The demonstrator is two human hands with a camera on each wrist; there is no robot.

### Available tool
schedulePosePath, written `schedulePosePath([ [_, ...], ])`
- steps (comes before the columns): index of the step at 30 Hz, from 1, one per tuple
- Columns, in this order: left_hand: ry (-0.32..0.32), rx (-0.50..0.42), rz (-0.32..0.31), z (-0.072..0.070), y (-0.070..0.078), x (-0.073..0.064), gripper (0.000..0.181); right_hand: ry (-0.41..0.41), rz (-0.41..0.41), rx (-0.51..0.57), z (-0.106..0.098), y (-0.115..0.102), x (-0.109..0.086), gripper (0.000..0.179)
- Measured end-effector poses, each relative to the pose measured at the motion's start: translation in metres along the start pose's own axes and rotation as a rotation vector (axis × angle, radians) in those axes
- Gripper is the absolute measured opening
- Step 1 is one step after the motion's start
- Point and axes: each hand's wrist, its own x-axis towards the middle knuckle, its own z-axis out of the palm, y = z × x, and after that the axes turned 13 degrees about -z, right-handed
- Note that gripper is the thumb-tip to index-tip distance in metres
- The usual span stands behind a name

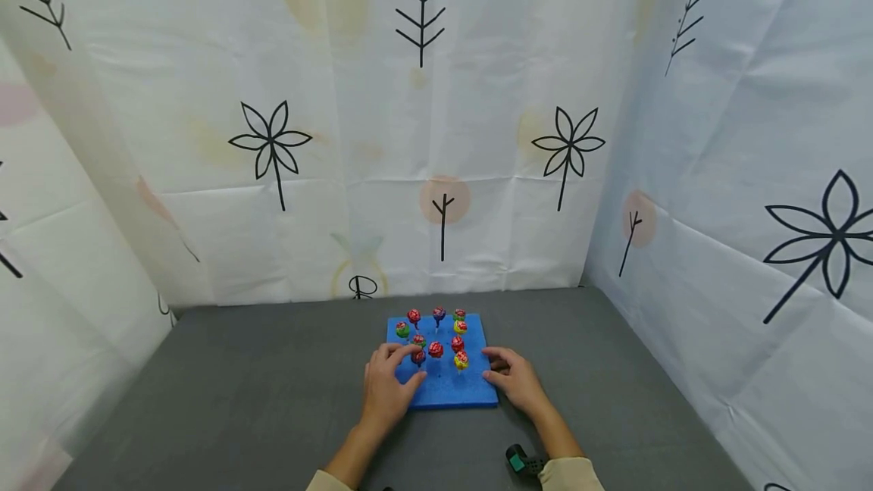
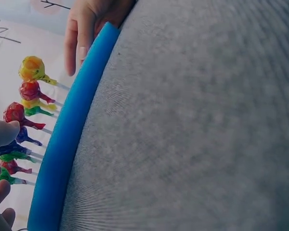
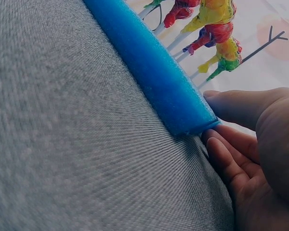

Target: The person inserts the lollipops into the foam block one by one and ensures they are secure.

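Observation:
A blue foam board (image 1: 443,394) lies on the table with several wrapped lollipops standing upright on white sticks. My left hand (image 1: 386,392) reaches over its left side, thumb and forefinger spread around a dark purple-and-red lollipop (image 1: 418,358). In the left wrist view the left thumb (image 2: 7,131) overlaps the row of lollipops. My right hand (image 1: 517,381) holds the board's right edge. In the right wrist view its thumb (image 3: 241,106) lies at the top corner and its curled fingers (image 3: 224,159) sit against the side. A yellow lollipop (image 1: 461,360) stands nearest the right hand.
The grey table (image 1: 273,385) spreads around the board. White printed cloth walls (image 1: 477,135) rise at the back and both sides. A small black device with a green patch (image 1: 518,462) shows beside the right forearm, near the front.

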Motion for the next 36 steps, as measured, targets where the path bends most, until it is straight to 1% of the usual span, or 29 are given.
schedulePosePath([
  [4,-0.011,-0.002,-0.017,0.000,0.000,0.000,0.040,-0.007,0.030,0.006,0.000,-0.001,0.000,0.034],
  [6,-0.010,0.005,-0.021,0.000,0.000,0.000,0.040,-0.010,0.062,0.021,0.001,-0.002,0.001,0.034],
  [11,0.006,0.036,-0.001,-0.002,0.001,0.002,0.041,-0.010,0.108,0.028,0.001,-0.002,0.003,0.034],
  [17,-0.007,0.037,0.016,-0.005,0.004,0.002,0.040,-0.014,0.107,0.025,0.001,-0.002,0.003,0.034],
  [24,-0.051,0.025,0.025,-0.007,0.001,0.001,0.042,-0.019,0.111,0.059,-0.001,-0.002,0.003,0.035],
  [30,-0.021,0.010,0.079,-0.010,0.000,0.002,0.042,-0.045,0.126,0.133,-0.007,-0.003,0.003,0.035],
  [33,-0.017,0.006,0.087,-0.012,-0.001,0.002,0.042,-0.052,0.137,0.172,-0.011,-0.005,0.003,0.036],
  [36,-0.023,0.006,0.089,-0.013,-0.002,0.001,0.042,-0.050,0.151,0.188,-0.014,-0.007,0.002,0.037],
])
